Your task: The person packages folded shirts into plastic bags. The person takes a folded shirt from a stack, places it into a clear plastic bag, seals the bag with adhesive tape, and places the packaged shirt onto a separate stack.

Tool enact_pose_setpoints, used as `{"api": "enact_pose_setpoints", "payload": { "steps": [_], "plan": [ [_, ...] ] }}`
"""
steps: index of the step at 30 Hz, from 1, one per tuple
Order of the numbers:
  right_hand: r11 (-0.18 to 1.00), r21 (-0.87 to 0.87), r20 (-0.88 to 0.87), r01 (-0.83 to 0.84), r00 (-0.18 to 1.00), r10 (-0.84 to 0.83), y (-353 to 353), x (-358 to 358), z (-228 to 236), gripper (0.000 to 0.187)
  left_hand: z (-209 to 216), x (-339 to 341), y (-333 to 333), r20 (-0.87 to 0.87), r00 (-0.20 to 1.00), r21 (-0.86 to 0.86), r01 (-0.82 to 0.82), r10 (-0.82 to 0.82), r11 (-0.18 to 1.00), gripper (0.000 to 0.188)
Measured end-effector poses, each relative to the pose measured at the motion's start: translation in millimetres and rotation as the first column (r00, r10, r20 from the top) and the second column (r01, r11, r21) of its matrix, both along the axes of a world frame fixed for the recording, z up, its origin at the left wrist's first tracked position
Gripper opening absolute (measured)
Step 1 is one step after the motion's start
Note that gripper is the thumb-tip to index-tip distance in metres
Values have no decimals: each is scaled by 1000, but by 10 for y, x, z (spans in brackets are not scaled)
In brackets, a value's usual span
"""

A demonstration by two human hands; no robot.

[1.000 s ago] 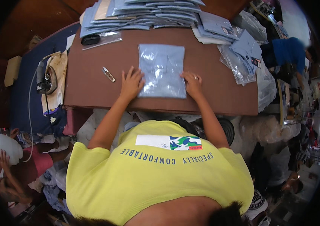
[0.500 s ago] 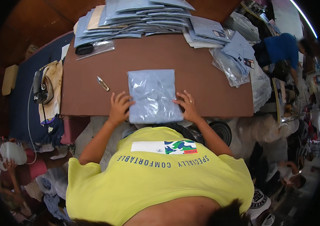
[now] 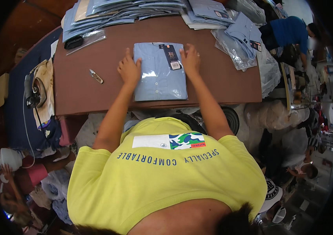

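A folded light-blue shirt (image 3: pixel 150 74) lies flat in a clear plastic bag on the brown table, its buttoned front up. The dark hang tag (image 3: pixel 171 57) shows near its far right corner. Along the shirt's left edge is my left hand (image 3: pixel 130 70), fingers stretched out and the thumb at the bag's border. My right hand (image 3: pixel 191 60) rests at the far right edge, its thumb beside the tag and the fingers apart. Neither hand grips the bag. Left of my left hand lies a small pair of thread snips (image 3: pixel 96 76).
Bagged blue shirts (image 3: pixel 111 15) are piled at the far edge of the brown table (image 3: pixel 88 94). Another folded shirt (image 3: pixel 241 35) lies on a plastic bag at the far right. An iron (image 3: pixel 37 92) rests on a cloth at left. A person in blue (image 3: pixel 290 35) bends over at right.
The bagged shirt has been turned over: its plain side was up, now the buttons and tag show. It lies farther from me on the table, and both hands have reached forward with it.
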State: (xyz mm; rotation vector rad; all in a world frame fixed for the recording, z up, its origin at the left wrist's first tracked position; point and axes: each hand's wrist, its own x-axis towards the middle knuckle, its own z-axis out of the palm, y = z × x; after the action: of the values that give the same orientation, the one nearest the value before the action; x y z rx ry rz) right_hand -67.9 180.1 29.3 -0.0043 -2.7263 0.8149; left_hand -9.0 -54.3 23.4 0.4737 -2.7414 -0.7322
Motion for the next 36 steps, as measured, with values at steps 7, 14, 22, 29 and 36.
{"api": "enact_pose_setpoints", "payload": {
  "steps": [7, 14, 22, 29, 36],
  "plan": [
    [913, 341, -3, -221, 972, 237, -365, 420, -312, 57, -114, 51, 449, -23, 908, -297, 393, -418, 870, 57],
    [926, 292, 54, -240, 971, 235, -380, 397, -316, 56, -163, -4, 449, 28, 915, -280, 394, -403, 876, 57],
    [922, 300, 82, -244, 970, 230, -384, 339, -338, 56, -142, -72, 451, 90, 903, -250, 430, -421, 868, 56],
    [937, 242, 98, -252, 967, 234, -387, 360, -314, 55, -107, -62, 446, 136, 894, -238, 447, -426, 862, 56],
    [930, 259, 137, -262, 963, 233, -384, 349, -315, 55, -180, -58, 453, 127, 897, -282, 442, -424, 852, 56]
  ]
}}
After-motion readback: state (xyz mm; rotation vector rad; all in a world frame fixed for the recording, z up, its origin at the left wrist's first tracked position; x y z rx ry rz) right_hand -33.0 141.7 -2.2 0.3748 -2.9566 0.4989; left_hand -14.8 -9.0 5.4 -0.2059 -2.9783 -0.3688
